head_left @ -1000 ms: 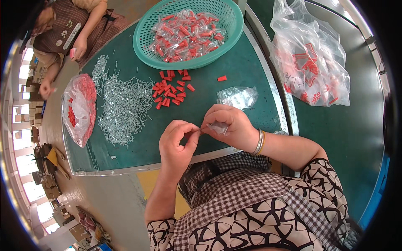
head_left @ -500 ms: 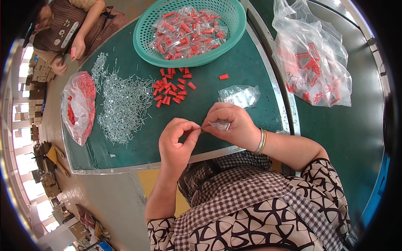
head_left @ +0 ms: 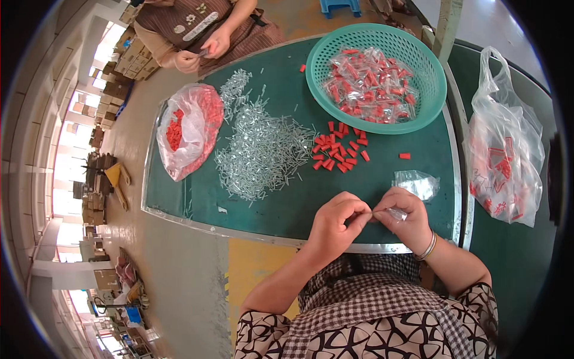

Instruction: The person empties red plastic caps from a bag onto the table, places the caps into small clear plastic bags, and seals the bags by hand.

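My left hand [head_left: 339, 225] is closed in a pinch, its thumb and forefinger meeting the fingertips of my right hand [head_left: 409, 221] above the table's near edge. What my left fingertips hold is too small to make out. A small clear plastic bag [head_left: 397, 213] is held in my curled right hand. Just beyond that hand lies a stack of flat clear bags [head_left: 417, 185]. Farther off, several loose red tapered plastic plugs [head_left: 341, 151] are scattered, with a single red plug [head_left: 405, 156] apart to the right. Left of them spreads a pile of small silvery screws or nails [head_left: 260, 149].
A green perforated basket [head_left: 439, 90] of bagged red pieces stands at the back right. An open plastic sack of red plugs [head_left: 191, 134] sits at the left. Another clear bag [head_left: 505, 143] lies on the right-hand surface. A co-worker's hands [head_left: 203, 51] work across the table [head_left: 263, 218].
The whole view has swung left, so the table and my hands appear farther right and lower. My hands keep the same pinch; the co-worker's hands have come together.
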Motion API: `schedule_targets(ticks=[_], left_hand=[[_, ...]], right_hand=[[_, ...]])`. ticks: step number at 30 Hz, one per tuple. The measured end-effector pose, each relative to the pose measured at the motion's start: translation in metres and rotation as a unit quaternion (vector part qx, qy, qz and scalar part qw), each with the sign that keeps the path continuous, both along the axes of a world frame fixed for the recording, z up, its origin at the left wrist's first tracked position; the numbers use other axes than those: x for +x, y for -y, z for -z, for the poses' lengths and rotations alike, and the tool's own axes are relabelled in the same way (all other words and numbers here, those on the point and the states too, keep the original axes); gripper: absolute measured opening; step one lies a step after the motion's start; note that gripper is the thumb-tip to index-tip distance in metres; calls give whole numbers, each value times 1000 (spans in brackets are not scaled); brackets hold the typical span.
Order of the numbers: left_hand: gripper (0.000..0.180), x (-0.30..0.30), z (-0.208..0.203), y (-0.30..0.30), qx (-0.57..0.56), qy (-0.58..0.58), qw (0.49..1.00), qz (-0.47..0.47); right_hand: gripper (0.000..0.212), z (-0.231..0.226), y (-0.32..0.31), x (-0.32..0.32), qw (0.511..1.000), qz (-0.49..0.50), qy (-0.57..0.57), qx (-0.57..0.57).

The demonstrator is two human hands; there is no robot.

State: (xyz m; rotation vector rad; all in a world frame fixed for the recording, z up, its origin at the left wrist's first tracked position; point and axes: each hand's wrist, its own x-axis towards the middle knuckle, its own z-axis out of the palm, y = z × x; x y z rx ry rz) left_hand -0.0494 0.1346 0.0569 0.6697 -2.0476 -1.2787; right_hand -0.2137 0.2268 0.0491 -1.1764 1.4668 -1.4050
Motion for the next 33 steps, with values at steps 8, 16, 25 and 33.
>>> schedule_targets(ticks=[8,16,25,33], left_hand=[[10,-12,-15,40,-117,20,992,50],[15,-77,-60,96,30,-129,979,-156],[26,-32,7,18,-3,-13,999,35],[9,-24,17,10,300,-132,944,-29]], right_hand=[[5,-5,16,-4,998,18,13,53],[32,13,16,-17,873,-28,484,44],[61,10,14,-15,868,-75,482,88],[35,15,12,-13,874,-106,464,100]])
